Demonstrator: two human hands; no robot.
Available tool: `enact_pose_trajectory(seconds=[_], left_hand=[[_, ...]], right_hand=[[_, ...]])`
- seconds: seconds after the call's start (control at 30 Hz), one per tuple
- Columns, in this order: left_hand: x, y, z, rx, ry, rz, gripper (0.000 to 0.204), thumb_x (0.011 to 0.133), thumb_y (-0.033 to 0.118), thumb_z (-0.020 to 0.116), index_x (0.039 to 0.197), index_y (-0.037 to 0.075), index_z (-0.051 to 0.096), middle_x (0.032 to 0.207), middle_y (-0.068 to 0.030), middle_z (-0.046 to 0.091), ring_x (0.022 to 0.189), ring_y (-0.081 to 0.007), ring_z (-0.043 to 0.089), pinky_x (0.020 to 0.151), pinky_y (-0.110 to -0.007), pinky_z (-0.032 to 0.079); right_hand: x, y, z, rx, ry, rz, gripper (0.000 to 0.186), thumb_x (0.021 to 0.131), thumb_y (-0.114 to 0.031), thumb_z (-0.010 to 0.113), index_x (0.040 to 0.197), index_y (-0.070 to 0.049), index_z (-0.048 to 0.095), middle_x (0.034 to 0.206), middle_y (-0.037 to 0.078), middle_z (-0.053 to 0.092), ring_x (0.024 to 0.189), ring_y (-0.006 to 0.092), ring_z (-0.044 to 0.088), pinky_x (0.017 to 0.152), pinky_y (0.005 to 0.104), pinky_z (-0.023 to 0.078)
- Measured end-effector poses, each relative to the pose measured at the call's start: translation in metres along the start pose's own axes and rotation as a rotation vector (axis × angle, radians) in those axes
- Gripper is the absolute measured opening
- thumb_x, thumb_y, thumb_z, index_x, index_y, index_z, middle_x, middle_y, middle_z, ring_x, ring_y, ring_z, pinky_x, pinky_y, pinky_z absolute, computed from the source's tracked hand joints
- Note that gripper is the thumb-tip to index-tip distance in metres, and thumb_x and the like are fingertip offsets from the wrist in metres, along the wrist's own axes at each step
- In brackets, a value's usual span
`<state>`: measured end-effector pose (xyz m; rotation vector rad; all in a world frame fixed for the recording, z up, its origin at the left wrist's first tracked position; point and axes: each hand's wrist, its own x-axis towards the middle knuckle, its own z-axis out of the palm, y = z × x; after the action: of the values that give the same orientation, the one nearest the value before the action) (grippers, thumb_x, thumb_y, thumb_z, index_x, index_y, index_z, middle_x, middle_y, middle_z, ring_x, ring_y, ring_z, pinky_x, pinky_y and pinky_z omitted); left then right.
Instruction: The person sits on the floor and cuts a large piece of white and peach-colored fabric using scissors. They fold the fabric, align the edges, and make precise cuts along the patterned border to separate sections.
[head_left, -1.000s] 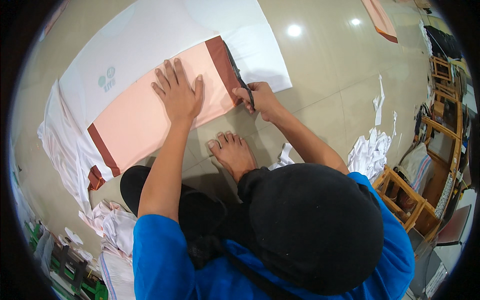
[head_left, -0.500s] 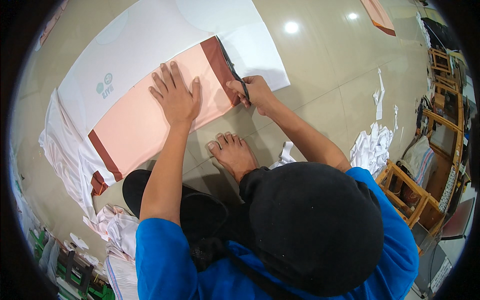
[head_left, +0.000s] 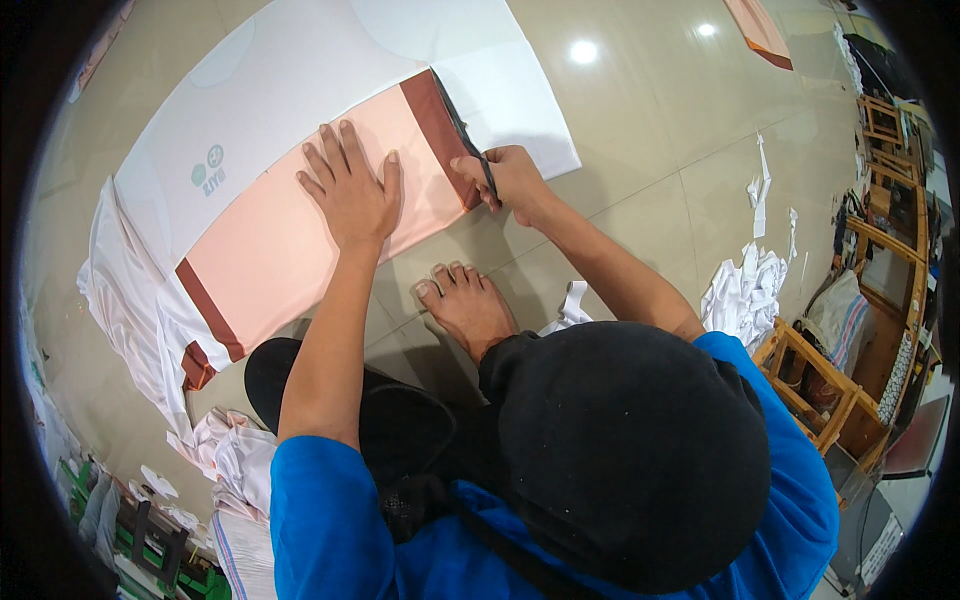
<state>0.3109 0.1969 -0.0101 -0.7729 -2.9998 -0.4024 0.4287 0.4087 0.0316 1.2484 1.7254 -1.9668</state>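
My left hand lies spread and flat on a long pink fabric strip with dark brown bands at both ends. My right hand grips black scissors, whose blades run along the outer edge of the right-hand band, partly hidden at the cut. Beneath and behind the pink strip spreads a large white fabric piece with a faint printed mark, bunched in loose folds at its left end.
Tiled floor surrounds the cloth, with my bare foot near it. White scraps lie at right, beside wooden frames and a sack. Crumpled fabric lies lower left. Another pink piece is at top right.
My right hand and the scissors have moved slightly up and left along the brown band since a second ago. My left hand stays spread on the pink strip, shifted a little in view.
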Motion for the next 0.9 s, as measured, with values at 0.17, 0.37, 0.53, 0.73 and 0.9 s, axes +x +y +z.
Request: enact_pose_trajectory(seconds=[0.17,0.37,0.53,0.73,0.9], left_hand=[[0.000,0.000,-0.001,-0.010,-0.007,-0.004,0.086,0.112,0.060,0.047,0.177,0.008,0.027,0.183,-0.0250,0.023,0.169,-0.0539,0.013,0.134,-0.072,0.008],[0.000,0.000,0.000,-0.007,-0.018,-0.013,0.086,0.112,0.060,0.047,0.178,0.009,0.026,0.184,-0.0244,0.022,0.169,-0.0533,0.012,0.134,-0.072,0.008],[0.000,0.000,0.001,-0.006,-0.022,-0.019,0.086,0.112,0.060,0.047,0.178,0.009,0.026,0.184,-0.0242,0.022,0.169,-0.0532,0.012,0.134,-0.072,0.007],[0.000,-0.001,0.001,0.003,-0.029,-0.017,0.086,0.112,0.059,0.047,0.178,0.009,0.026,0.184,-0.0243,0.022,0.169,-0.0531,0.011,0.134,-0.072,0.007],[0.000,0.000,0.001,0.000,-0.020,-0.014,0.086,0.112,0.059,0.048,0.178,0.009,0.025,0.184,-0.0245,0.021,0.169,-0.0531,0.011,0.134,-0.072,0.007]], right_hand=[[0.005,-0.005,0.000,0.001,0.008,-0.010,0.045,0.090,-0.035,0.089,0.071,-0.001,0.066,0.059,0.007,0.060,0.048,0.0154,0.054,0.044,0.0344,0.040],[0.008,-0.004,0.000,0.002,-0.025,-0.010,0.039,0.089,-0.034,0.092,0.085,-0.002,0.069,0.066,0.002,0.062,0.050,0.0104,0.056,0.042,0.0289,0.041],[0.009,-0.004,-0.001,-0.004,-0.015,0.002,0.038,0.091,-0.030,0.090,0.081,-0.001,0.069,0.065,0.004,0.062,0.050,0.0120,0.056,0.043,0.0305,0.041],[0.010,-0.005,-0.002,-0.004,-0.036,0.010,0.037,0.091,-0.031,0.091,0.086,-0.001,0.070,0.065,0.002,0.061,0.050,0.0103,0.056,0.042,0.0289,0.041],[0.013,-0.008,-0.001,-0.002,-0.043,0.002,0.038,0.089,-0.033,0.091,0.083,-0.002,0.070,0.066,0.002,0.061,0.050,0.0108,0.055,0.042,0.0288,0.039]])
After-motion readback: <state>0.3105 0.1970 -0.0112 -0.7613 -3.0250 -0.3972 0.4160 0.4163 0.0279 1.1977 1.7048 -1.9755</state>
